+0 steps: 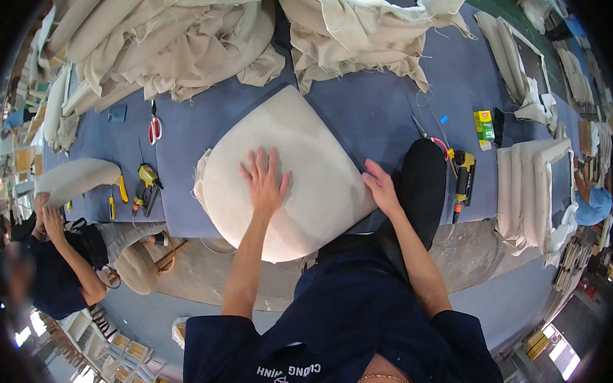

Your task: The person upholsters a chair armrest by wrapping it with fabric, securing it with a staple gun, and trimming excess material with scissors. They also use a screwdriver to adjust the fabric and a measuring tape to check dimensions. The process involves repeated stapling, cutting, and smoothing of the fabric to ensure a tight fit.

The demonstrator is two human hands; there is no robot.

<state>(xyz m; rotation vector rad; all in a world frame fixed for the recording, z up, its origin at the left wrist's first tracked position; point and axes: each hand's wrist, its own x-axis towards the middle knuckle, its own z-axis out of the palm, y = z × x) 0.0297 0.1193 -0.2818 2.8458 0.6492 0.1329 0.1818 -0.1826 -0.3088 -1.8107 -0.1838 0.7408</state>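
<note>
A beige upholstered seat cushion (299,171) lies in front of me on the blue-grey table, its near edge at my lap. Flat on its top rests my left hand (264,184), fingers spread, holding nothing. My right hand (381,187) is at the cushion's right edge, fingers partly extended and thumb apart, with nothing visible in it. Loose fabric sticks out along the cushion's left edge. To the right of my raised knee lie a yellow-and-black staple gun (463,178) and red-handled scissors (441,146).
Heaps of beige fabric (177,46) cover the table's far side. Padded panels (532,188) are stacked at right, near a yellow-green box (484,129). At left lie more scissors (155,130) and another staple gun (146,185); a co-worker (66,250) handles a cushion (80,179) there.
</note>
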